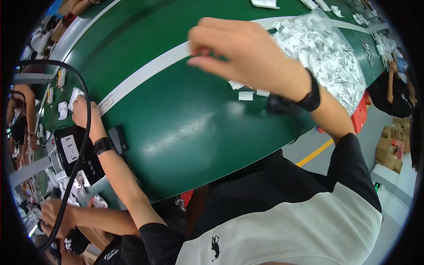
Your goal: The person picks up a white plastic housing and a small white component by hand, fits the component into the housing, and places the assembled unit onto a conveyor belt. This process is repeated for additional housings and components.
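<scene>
My left hand [83, 112] reaches to the far left side of the green table, its fingers closed on a small white plastic piece [76, 96]. Another white curved piece [62, 110] lies just left of it. Raised over the middle of the table is my right hand [240, 51], slightly blurred. Its fingers are loosely curled, with a gap to the thumb and nothing visible between them. Small white rectangular pieces [246, 96] lie below this hand. To its right spreads a clear plastic bag [324, 53] full of small white and silvery pieces.
A black box-shaped device [77, 152] sits by my left forearm, and a black cable [84, 88] arcs past it. A pale strip [154, 66] runs along the green table [190, 137]. A co-worker's hand [57, 216] is at lower left. Cardboard boxes [388, 148] stand far right.
</scene>
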`<state>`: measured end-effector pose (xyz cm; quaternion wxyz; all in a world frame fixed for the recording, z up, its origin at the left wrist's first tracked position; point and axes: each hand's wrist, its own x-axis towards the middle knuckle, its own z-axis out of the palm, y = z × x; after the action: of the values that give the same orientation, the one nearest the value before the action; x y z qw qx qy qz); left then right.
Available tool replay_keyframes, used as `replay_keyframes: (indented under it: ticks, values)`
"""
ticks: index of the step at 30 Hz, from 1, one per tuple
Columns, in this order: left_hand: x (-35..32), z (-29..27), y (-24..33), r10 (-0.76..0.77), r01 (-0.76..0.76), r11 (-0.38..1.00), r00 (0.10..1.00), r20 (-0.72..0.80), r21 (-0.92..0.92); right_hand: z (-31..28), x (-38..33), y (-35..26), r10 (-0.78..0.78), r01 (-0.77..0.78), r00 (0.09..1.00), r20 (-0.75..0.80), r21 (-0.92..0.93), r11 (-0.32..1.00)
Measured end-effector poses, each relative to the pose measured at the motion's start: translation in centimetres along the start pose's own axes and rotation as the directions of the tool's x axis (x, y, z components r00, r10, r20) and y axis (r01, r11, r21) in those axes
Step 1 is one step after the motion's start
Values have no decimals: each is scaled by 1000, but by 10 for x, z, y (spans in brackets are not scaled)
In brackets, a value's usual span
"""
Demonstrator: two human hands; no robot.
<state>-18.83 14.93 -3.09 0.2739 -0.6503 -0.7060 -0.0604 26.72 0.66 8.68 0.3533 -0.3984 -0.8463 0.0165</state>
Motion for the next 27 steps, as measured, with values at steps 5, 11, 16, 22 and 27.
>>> replay_keyframes:
  ticks: [5, 11, 16, 22, 27]
  values:
    - [2, -19, 33, -24, 18, 978, 999, -27, -208, -34, -56, 35, 157, -128, 927, 341, -106, 986]
    - [-49, -100, 131, 282, -331, 770, 943, -174, -546, -15, -87, 32, 193, -144, 858, 476, -137, 980]
    - [-94, -154, 166, 467, -455, 461, 854, -228, -762, -2, -84, 20, 158, -60, 840, 519, -200, 978]
    - [-109, -153, 175, 532, -470, 160, 782, -325, -868, 5, -83, 27, 133, -58, 857, 497, -163, 985]
    - [-112, -142, 171, 491, -517, 190, 786, -376, -834, 7, -78, 25, 168, -59, 889, 425, -258, 964]
